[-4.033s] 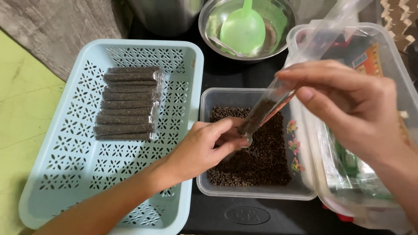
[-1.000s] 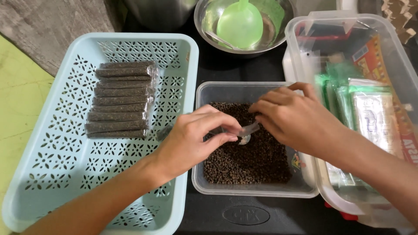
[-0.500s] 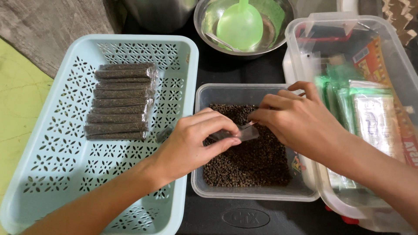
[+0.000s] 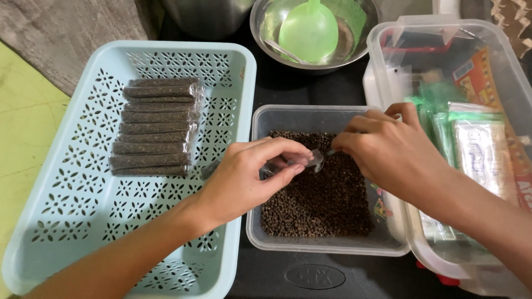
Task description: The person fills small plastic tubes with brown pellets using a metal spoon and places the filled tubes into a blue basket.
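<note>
left hand (image 4: 249, 174) pinches narrow clear plastic sleeve (image 4: 293, 162); right hand (image 4: 382, 149) pinched on a small scoop at its mouth. risk: sleeve tilts, black peppercorns (image 4: 321, 205) spill outside clear rectangular tub (image 4: 260, 127).

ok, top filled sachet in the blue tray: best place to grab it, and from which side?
Take the top sachet across its narrow width near the middle, coming straight down from above. It lies flat and lengthwise left to right, and its far long edge faces bare tray floor; the next sachet presses its near edge, so lead with the far side.
</note>
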